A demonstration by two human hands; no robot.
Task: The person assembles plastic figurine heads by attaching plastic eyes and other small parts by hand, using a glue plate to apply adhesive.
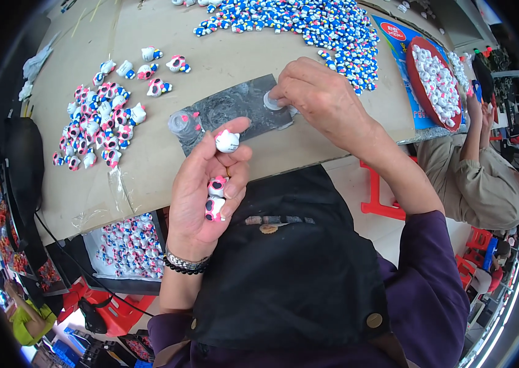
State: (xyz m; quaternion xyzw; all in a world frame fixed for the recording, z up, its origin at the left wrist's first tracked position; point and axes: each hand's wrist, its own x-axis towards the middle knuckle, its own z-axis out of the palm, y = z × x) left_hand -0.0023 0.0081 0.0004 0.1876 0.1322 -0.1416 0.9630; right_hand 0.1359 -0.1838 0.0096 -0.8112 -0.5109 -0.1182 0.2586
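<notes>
My left hand (204,184) is palm up with its fingers curled around small cat figurine heads. A white cat head (227,141) sits at the fingertips, and two pink-and-white cat heads (215,207) lie lower in the palm. My right hand (318,98) has its fingers pinched together at a small round whitish cap (272,102). What those fingertips hold, if anything, is hidden. The cap is at the right end of a dark, smeared board (235,110). At the board's left end is a clear round dish (181,124) with small pink pieces beside it.
Assembled cat figurines (103,116) are heaped on the table's left side. A large pile of blue-and-white bodies (308,27) spreads at the back. On the right, a red bowl (416,80) holds white heads. An open drawer (127,245) of figurines is below the table edge. Another person (480,178) sits at right.
</notes>
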